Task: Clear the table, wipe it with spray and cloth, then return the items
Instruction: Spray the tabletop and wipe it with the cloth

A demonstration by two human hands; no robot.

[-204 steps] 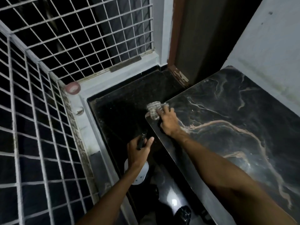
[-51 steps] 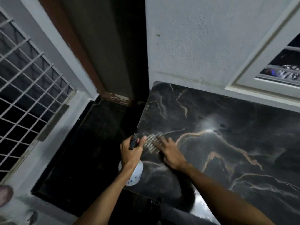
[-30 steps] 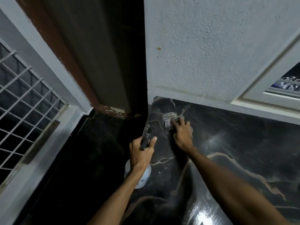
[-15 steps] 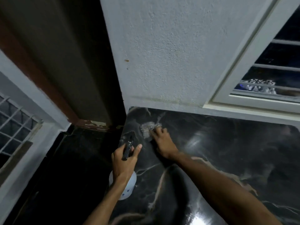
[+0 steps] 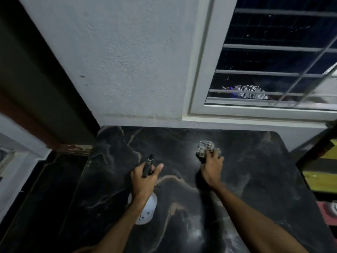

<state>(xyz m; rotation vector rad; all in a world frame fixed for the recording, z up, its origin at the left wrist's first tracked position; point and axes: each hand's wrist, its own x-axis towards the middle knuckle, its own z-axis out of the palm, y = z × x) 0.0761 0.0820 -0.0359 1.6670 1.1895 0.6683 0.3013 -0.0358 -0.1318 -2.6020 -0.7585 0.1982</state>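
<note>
Far L: dark floor [image 5: 36, 207] below table level. A brown door frame [image 5: 27, 125] runs diag up the corner, w/ a dark door [image 5: 36, 70] beside it. Next is a white textured wall [image 5: 127, 61], meeting the back edge of the table [image 5: 264, 189]. The table has a black marble-look top w/ tan veins, glossy, w/ glare near the front.

My left grip [image 5: 144, 179] is over the L-centre of the table, fingers curled round the neck of the spray bottle [image 5: 147, 210] and clamped on it, thumb out to the R. The black nozzle pokes fwd past my knuckles toward the wall. The white bottle body hangs under my wrist. Can't tell if its base touches the table.

R of that, well apart from the bottle, is my right grip [image 5: 211, 168]. It's palm down, fingers apart and laid on top of the checked cloth [image 5: 205, 147], pressing it onto the table, not curled round it. The cloth is bunched and sits back-centre on the table, near the wall but not touching it, below the L corner of the window [image 5: 204, 70].

The window has a white frame and horiz bars, dark beyond, w/ some striped fabric [image 5: 244, 92] behind the lower bars. Far R, past the table edge, there's something yellow [image 5: 324, 178] and a reddish item [image 5: 326, 210] lower down, both too cut off to ID.
</note>
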